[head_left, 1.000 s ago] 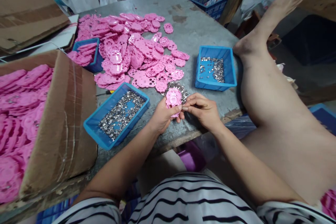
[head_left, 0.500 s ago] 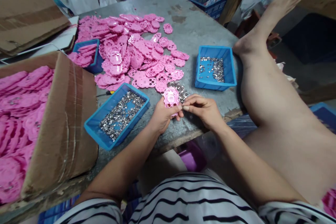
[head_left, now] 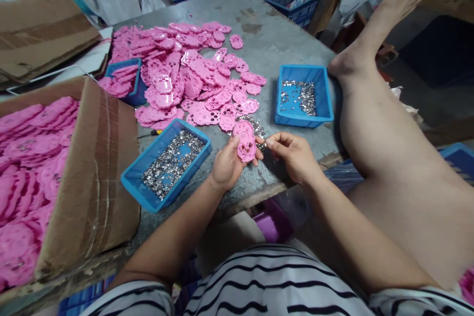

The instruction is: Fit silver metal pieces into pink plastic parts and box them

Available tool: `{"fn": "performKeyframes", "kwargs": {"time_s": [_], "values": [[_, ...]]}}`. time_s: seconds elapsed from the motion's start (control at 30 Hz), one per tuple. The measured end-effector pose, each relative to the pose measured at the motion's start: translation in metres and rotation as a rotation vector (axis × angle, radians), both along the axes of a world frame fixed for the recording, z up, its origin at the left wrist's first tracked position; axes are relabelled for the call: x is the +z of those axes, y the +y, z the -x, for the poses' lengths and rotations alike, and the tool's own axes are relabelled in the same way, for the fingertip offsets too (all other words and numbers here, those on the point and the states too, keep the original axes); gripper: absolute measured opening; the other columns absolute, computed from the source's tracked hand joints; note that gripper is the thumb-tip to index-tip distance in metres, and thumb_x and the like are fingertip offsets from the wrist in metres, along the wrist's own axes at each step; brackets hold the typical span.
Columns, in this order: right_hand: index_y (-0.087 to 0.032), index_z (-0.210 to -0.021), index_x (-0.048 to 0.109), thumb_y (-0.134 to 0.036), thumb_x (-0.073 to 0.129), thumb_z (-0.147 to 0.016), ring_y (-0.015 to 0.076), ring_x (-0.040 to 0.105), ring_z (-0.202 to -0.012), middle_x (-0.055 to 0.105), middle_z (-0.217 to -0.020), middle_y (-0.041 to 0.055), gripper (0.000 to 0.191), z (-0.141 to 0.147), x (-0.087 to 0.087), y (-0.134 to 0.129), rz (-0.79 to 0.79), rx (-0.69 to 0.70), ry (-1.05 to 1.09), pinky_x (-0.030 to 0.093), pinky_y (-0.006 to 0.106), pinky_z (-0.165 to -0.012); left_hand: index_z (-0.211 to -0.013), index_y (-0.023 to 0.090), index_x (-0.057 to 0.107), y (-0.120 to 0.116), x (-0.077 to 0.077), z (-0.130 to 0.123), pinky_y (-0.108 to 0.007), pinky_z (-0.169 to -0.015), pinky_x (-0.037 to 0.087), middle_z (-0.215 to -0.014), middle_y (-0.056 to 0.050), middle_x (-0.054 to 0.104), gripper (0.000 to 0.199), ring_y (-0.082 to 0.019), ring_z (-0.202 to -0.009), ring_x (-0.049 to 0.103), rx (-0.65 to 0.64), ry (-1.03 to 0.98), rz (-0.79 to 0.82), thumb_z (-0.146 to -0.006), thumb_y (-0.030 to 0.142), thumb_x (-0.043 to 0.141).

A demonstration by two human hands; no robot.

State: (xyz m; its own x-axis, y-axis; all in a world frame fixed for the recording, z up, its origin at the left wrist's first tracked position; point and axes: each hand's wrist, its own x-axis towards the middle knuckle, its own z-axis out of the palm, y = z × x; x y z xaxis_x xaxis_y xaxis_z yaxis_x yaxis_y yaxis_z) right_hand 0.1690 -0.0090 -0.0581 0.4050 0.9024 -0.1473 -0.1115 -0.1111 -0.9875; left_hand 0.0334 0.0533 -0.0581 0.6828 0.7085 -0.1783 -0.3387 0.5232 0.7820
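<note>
My left hand (head_left: 228,163) grips a pink plastic plate (head_left: 245,142) with holes near its lower end, tilted up towards me. Just to its right, my right hand (head_left: 291,152) is closed in a pinch, thumb against forefinger, on a small shiny metal piece (head_left: 265,144). Behind the held plate lies a loose heap of small metal pieces (head_left: 255,122) on the table. To the left of my hands stands a blue tray (head_left: 166,165) with many such metal pieces; another blue tray (head_left: 303,121) with fewer stands at the right.
A big pile of pink plates (head_left: 196,74) covers the table's middle, with a small blue bin (head_left: 138,90) beside it. An open cardboard box (head_left: 99,173) full of pink plates stands at the left. A bare leg (head_left: 370,108) rests along the table's right edge.
My right hand has drawn slightly right, away from the plate. The plate in my left hand has turned a little, and the left fingers have loosened somewhat.
</note>
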Motion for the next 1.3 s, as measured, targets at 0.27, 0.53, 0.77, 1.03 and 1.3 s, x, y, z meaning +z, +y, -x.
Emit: {"fn": "performKeyframes", "kwargs": {"time_s": [0.27,0.53,0.77,1.03,1.3], "values": [[-0.021,-0.057,0.064,-0.041,0.077,-0.064,0.0239,0.053,-0.11,0.063,-0.097,0.0068,0.025,0.011,0.003,-0.002,-0.092,-0.127,-0.056,0.04,0.039,-0.096,-0.106,0.023,0.058,0.0,0.0,0.005,-0.035,-0.101,0.043,-0.113,-0.004,0.064,0.054,-0.02,-0.116,0.057,-0.043,-0.102,0.051,-0.058,0.023,0.083],[-0.02,-0.054,0.062,-0.036,0.074,-0.066,0.0231,0.054,-0.108,0.064,-0.103,0.0063,0.023,0.021,0.007,-0.004,-0.094,-0.148,-0.01,0.036,0.039,-0.099,-0.102,0.026,0.058,-0.001,-0.008,0.004,-0.037,-0.108,0.035,-0.12,-0.002,0.063,0.054,-0.019,-0.119,0.054,0.012,-0.144,-0.092,-0.055,0.018,0.085],[-0.02,-0.054,0.061,-0.041,0.076,-0.063,0.0232,0.055,-0.107,0.062,-0.103,0.0069,0.028,0.024,0.005,-0.001,-0.08,-0.151,0.009,0.037,0.039,-0.098,-0.101,0.026,0.059,-0.001,-0.011,0.005,-0.037,-0.108,0.035,-0.122,-0.002,0.063,0.051,-0.019,-0.118,0.055,0.006,-0.154,-0.132,-0.057,0.016,0.084],[-0.02,-0.053,0.06,-0.042,0.075,-0.063,0.0234,0.054,-0.108,0.062,-0.102,0.0068,0.029,0.025,0.0,0.001,-0.083,-0.148,-0.017,0.037,0.039,-0.099,-0.099,0.026,0.058,-0.002,-0.009,0.003,-0.037,-0.108,0.035,-0.121,-0.002,0.064,0.051,-0.02,-0.121,0.054,0.02,-0.152,-0.151,-0.056,0.019,0.085],[-0.021,-0.061,0.06,-0.035,0.071,-0.072,0.0236,0.054,-0.11,0.061,-0.107,0.0072,0.021,0.028,-0.013,0.0,-0.186,-0.175,-0.136,0.036,0.042,-0.101,-0.101,0.026,0.059,-0.001,-0.011,0.004,-0.035,-0.107,0.036,-0.123,-0.002,0.063,0.05,-0.019,-0.12,0.054,0.022,-0.143,-0.171,-0.058,0.018,0.084]]}}
